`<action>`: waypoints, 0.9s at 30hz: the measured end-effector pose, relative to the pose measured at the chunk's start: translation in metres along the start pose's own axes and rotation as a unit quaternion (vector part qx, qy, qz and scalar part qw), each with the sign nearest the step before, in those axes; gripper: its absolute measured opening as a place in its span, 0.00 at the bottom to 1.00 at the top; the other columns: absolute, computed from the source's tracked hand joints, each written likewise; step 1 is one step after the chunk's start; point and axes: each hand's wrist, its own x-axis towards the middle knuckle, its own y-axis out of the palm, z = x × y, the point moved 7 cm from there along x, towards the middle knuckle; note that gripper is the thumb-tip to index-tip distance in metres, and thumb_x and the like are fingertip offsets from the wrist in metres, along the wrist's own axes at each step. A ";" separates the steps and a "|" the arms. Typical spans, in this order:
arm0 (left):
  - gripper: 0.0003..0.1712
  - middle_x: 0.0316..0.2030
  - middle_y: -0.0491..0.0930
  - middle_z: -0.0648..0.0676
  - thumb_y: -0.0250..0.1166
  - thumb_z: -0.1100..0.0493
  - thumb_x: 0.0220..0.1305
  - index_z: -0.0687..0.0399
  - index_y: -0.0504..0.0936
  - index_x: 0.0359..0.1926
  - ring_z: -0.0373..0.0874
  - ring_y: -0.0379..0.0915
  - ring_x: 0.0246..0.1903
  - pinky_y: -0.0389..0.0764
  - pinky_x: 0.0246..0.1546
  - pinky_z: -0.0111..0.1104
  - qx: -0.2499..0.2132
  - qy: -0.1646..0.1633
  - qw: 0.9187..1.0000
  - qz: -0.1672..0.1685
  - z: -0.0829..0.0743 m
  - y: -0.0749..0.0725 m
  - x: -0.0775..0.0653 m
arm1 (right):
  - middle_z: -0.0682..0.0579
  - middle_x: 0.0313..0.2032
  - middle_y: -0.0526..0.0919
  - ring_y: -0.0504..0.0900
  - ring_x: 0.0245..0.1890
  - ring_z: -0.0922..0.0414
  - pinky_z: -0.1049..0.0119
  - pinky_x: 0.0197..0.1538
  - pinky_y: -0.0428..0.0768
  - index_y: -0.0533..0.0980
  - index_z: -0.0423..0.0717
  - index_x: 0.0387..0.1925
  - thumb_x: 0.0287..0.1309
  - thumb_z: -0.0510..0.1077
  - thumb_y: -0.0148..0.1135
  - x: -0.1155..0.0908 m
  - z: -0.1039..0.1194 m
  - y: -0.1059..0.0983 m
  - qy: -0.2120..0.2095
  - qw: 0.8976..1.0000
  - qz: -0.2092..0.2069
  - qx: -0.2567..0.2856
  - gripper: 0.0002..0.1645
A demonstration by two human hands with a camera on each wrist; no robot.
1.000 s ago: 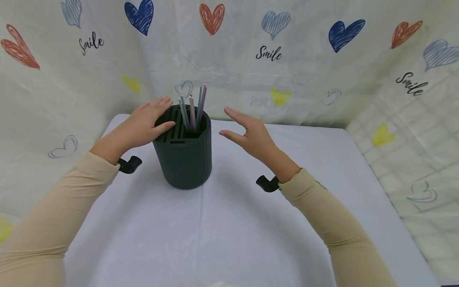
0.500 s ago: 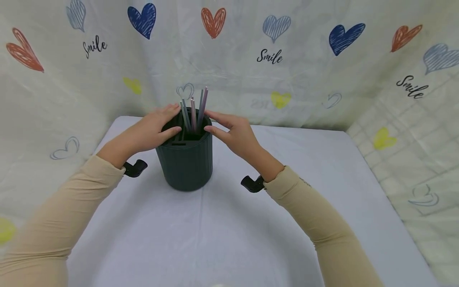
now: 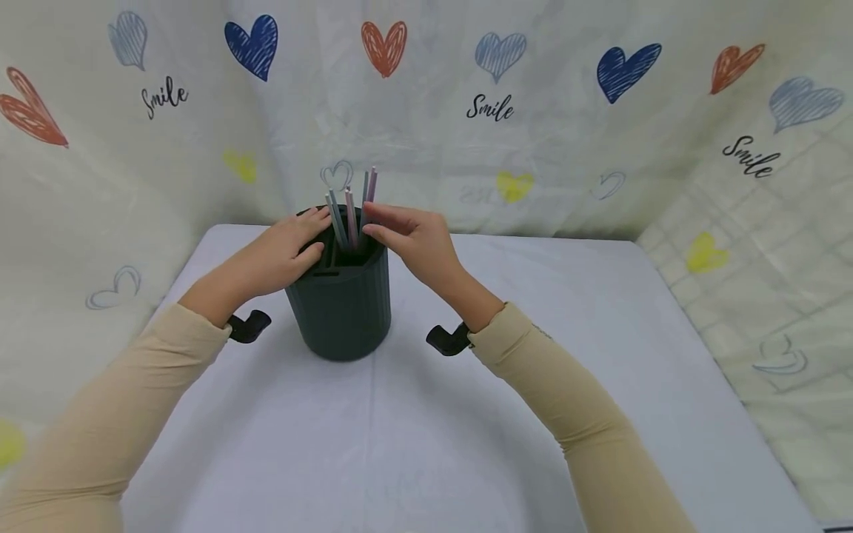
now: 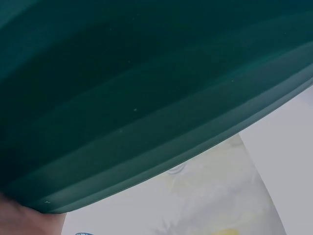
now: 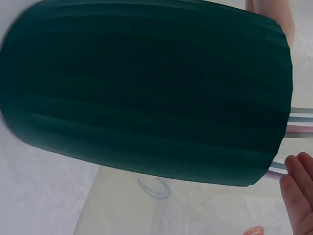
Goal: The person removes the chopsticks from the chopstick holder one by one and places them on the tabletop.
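A dark green, ribbed pen holder stands upright on the table, slots in its top. Several slim pastel sticks, perhaps pencils or straws, rise from its open compartment. My left hand rests on the holder's left rim, fingers laid over the top; part of that hand shows in the left wrist view. My right hand is at the right side of the opening. Its fingertips are beside the rightmost blue and purple sticks, thumb and index apart in the head view. Whether they touch is unclear.
A white cloth covers the table. Behind it and to both sides hangs a pale curtain printed with hearts and "Smile". Each wrist carries a small black camera mount.
My right hand has moved left, first to the holder's rim and then to the rightmost sticks, its thumb and index drawing closer together. My left hand has stayed on the left rim.
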 end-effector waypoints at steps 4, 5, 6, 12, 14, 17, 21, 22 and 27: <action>0.33 0.79 0.46 0.60 0.42 0.54 0.78 0.59 0.51 0.78 0.59 0.37 0.79 0.43 0.78 0.58 0.001 -0.003 1.000 -0.008 0.002 0.002 0.000 | 0.47 0.56 0.85 0.84 0.57 0.57 0.68 0.55 0.84 0.80 0.45 0.58 0.63 0.43 0.66 0.003 -0.006 0.004 0.025 0.999 -0.005 0.023 0.22; 0.33 0.79 0.46 0.59 0.42 0.53 0.78 0.59 0.51 0.78 0.59 0.37 0.79 0.43 0.78 0.58 0.001 -0.003 1.000 -0.010 0.002 0.002 0.000 | 0.47 0.55 0.85 0.84 0.57 0.57 0.68 0.55 0.84 0.81 0.45 0.58 0.63 0.43 0.66 0.004 -0.007 0.005 0.029 0.999 -0.007 0.026 0.21; 0.33 0.79 0.47 0.59 0.42 0.53 0.78 0.59 0.51 0.78 0.59 0.38 0.79 0.43 0.78 0.58 0.002 -0.003 1.000 -0.011 0.002 0.002 0.000 | 0.47 0.55 0.85 0.84 0.57 0.57 0.68 0.56 0.84 0.81 0.45 0.57 0.63 0.43 0.66 0.004 -0.008 0.005 0.031 0.999 -0.008 0.029 0.21; 0.33 0.79 0.48 0.59 0.42 0.53 0.78 0.58 0.52 0.78 0.58 0.39 0.79 0.44 0.77 0.58 0.008 -0.003 1.000 -0.019 0.003 0.003 -0.002 | 0.45 0.52 0.86 0.84 0.56 0.56 0.67 0.56 0.84 0.82 0.43 0.55 0.64 0.42 0.65 0.006 -0.011 0.010 0.030 0.999 -0.015 0.038 0.19; 0.32 0.79 0.48 0.59 0.43 0.53 0.78 0.58 0.52 0.78 0.59 0.39 0.79 0.45 0.77 0.58 0.007 -0.001 1.000 -0.022 0.002 0.003 -0.003 | 0.45 0.52 0.87 0.85 0.55 0.56 0.67 0.55 0.84 0.83 0.42 0.54 0.64 0.42 0.65 0.006 -0.012 0.011 0.029 0.999 -0.017 0.038 0.18; 0.32 0.79 0.48 0.59 0.43 0.53 0.78 0.58 0.52 0.78 0.59 0.40 0.79 0.45 0.77 0.58 0.005 0.000 1.000 -0.024 0.001 0.002 -0.005 | 0.46 0.51 0.87 0.85 0.55 0.57 0.67 0.55 0.84 0.83 0.43 0.53 0.64 0.42 0.65 0.007 -0.013 0.013 0.029 0.999 -0.016 0.034 0.17; 0.32 0.79 0.48 0.59 0.42 0.53 0.78 0.58 0.53 0.78 0.59 0.40 0.79 0.45 0.77 0.58 0.006 -0.003 1.000 -0.025 0.000 0.002 -0.005 | 0.47 0.51 0.87 0.85 0.54 0.58 0.68 0.54 0.84 0.84 0.45 0.53 0.63 0.44 0.66 0.010 -0.012 0.014 0.032 0.999 -0.015 0.027 0.17; 0.32 0.79 0.48 0.59 0.42 0.53 0.78 0.58 0.53 0.78 0.58 0.39 0.79 0.44 0.78 0.58 0.007 -0.003 1.000 -0.025 0.001 0.002 -0.004 | 0.47 0.51 0.87 0.85 0.54 0.58 0.68 0.54 0.84 0.84 0.45 0.53 0.63 0.44 0.66 0.011 -0.012 0.014 0.032 0.999 -0.016 0.027 0.17; 0.32 0.79 0.48 0.59 0.42 0.53 0.78 0.59 0.52 0.78 0.58 0.39 0.79 0.43 0.78 0.56 0.008 -0.002 1.000 -0.026 0.001 0.002 -0.004 | 0.46 0.50 0.88 0.85 0.54 0.57 0.67 0.54 0.85 0.84 0.44 0.53 0.63 0.43 0.66 0.011 -0.009 0.015 0.037 0.999 -0.015 0.026 0.18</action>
